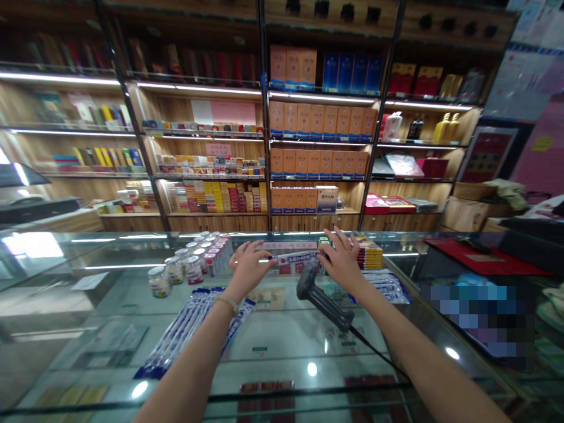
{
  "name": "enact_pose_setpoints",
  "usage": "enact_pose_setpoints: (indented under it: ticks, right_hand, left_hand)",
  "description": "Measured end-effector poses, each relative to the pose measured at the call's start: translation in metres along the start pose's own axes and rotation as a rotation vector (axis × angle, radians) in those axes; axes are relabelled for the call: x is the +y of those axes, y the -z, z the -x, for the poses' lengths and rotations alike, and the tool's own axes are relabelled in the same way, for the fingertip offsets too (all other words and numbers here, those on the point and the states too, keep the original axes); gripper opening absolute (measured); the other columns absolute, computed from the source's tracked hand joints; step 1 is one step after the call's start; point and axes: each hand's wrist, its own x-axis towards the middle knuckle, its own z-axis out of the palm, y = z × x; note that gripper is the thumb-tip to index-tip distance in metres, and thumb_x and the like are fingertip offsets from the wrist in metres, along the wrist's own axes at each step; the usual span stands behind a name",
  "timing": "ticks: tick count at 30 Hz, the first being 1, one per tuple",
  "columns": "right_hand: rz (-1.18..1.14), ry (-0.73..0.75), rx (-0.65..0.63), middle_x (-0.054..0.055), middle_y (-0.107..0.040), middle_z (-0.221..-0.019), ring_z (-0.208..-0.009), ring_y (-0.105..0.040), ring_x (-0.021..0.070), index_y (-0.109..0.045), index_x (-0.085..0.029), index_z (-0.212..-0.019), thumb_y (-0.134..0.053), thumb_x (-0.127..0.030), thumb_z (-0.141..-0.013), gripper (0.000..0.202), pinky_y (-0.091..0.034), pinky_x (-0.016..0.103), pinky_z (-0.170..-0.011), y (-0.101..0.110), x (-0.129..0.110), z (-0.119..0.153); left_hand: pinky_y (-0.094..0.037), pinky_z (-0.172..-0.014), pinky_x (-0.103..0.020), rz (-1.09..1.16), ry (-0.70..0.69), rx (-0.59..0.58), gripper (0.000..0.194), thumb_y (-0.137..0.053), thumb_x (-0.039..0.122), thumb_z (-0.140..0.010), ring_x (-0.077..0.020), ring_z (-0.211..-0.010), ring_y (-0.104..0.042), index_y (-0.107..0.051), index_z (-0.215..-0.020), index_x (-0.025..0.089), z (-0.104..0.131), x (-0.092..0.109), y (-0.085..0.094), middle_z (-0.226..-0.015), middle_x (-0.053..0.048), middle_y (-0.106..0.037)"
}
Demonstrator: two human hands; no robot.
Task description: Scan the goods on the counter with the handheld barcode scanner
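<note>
A slim blue-and-white packet (296, 258) is stretched level between both hands above the glass counter. My left hand (252, 267) pinches its left end, and my right hand (341, 258) pinches the right end, its other fingers raised. Just below the packet lies a black handheld scanner (326, 302) with a cable. Long blue-and-white packets (185, 326) are spread beside my left forearm. More such packets (383, 286) lie to the right of my right hand.
Small lidded jars (194, 269) stand in rows at the left. Yellow-and-red boxes (369, 257) are stacked behind my right hand. A red mat (484, 257) lies at the right. Beyond the glass counter (282, 335) rise shelves of boxed goods.
</note>
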Motion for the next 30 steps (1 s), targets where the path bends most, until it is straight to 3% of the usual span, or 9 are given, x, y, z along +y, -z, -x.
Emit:
enact_pose_setpoints:
  ticks: [4, 8, 14, 18, 24, 30]
  right_hand:
    - [0.068, 0.113, 0.039, 0.011, -0.046, -0.158, -0.15, -0.032, 0.0333, -0.068, -0.027, -0.122, -0.062, -0.046, -0.094, 0.034, -0.009, 0.06, -0.122, 0.006, 0.004, 0.008]
    - [0.112, 0.18, 0.054, 0.008, -0.048, -0.158, -0.151, -0.03, 0.0327, -0.062, -0.033, -0.134, -0.064, -0.044, -0.094, 0.042, -0.004, 0.059, -0.124, 0.007, 0.006, 0.014]
    - [0.133, 0.25, 0.108, 0.004, -0.051, -0.155, -0.151, -0.032, 0.0286, -0.068, -0.035, -0.121, -0.061, -0.039, -0.097, 0.025, -0.002, 0.058, -0.123, 0.003, 0.007, 0.018]
    - [0.14, 0.281, 0.187, 0.0, -0.057, -0.151, -0.15, -0.035, 0.026, -0.07, -0.036, -0.112, -0.058, -0.036, -0.099, 0.018, -0.004, 0.056, -0.123, 0.004, 0.006, 0.018]
    - [0.048, 0.171, 0.151, -0.003, -0.057, -0.15, -0.15, -0.032, 0.0264, -0.074, -0.034, -0.095, -0.054, -0.038, -0.101, 0.02, -0.009, 0.056, -0.122, 0.009, -0.001, 0.017]
    - [-0.122, 0.009, 0.043, 0.0, -0.049, -0.157, -0.15, -0.029, 0.0312, -0.075, -0.03, -0.089, -0.054, -0.035, -0.099, 0.024, -0.017, 0.058, -0.118, 0.005, -0.006, 0.017]
  left_hand:
    - [-0.033, -0.121, -0.049, 0.051, 0.049, 0.01, 0.028, -0.067, 0.052, -0.084, -0.029, -0.138, -0.047, -0.079, -0.089, 0.028, 0.0, -0.002, 0.002, -0.145, -0.004, -0.06]
    - [-0.031, -0.121, -0.052, 0.021, 0.079, -0.04, 0.031, -0.064, 0.055, -0.085, -0.0305, -0.138, -0.047, -0.08, -0.086, 0.029, 0.002, 0.003, 0.006, -0.144, -0.003, -0.062]
    - [-0.033, -0.117, -0.058, 0.008, 0.095, -0.075, 0.034, -0.064, 0.059, -0.084, -0.036, -0.138, -0.044, -0.08, -0.083, 0.029, 0.006, 0.007, 0.002, -0.147, -0.001, -0.06]
    - [-0.029, -0.122, -0.053, 0.021, 0.04, -0.053, 0.032, -0.063, 0.054, -0.086, -0.0318, -0.141, -0.042, -0.081, -0.088, 0.027, 0.006, 0.005, -0.004, -0.146, -0.004, -0.06]
    - [-0.028, -0.122, -0.051, 0.008, -0.007, 0.083, 0.039, -0.049, 0.053, -0.095, -0.0271, -0.139, -0.041, -0.08, -0.087, 0.031, 0.011, 0.014, -0.009, -0.139, -0.002, -0.064]
    - [-0.011, -0.12, -0.069, -0.098, 0.016, 0.12, 0.052, -0.042, 0.053, -0.1, -0.0358, -0.144, -0.034, -0.079, -0.07, 0.031, 0.022, 0.032, -0.002, -0.143, 0.002, -0.063]
